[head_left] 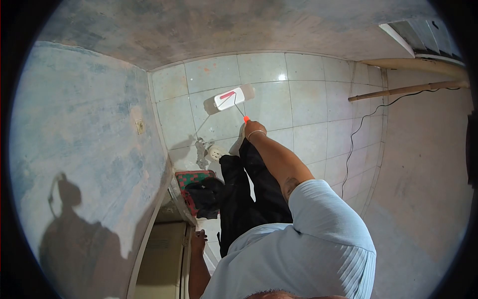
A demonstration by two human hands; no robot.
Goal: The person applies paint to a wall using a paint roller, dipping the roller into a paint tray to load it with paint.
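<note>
My right hand (255, 128) is closed round the orange grip of a paint roller (246, 119). The roller's thin wire frame reaches over a white, box-like object (222, 102) with a reddish-pink strip on top. Whether that object is a container or part of the tool, I cannot make out. It casts a shadow on the tiles. Low in the picture, my left hand (198, 241) hangs beside the door frame, its fingers loosely bent and a little apart. I see nothing in it.
Pale floor tiles (269, 107) meet patchy blue-grey walls (94, 114). A wall socket (140, 126) is at left. Dark cloth (204, 193) lies on a red-green mat (183, 179) near my pale shoe (216, 153). A bamboo pole (393, 91) and black cable (352, 142) are at right.
</note>
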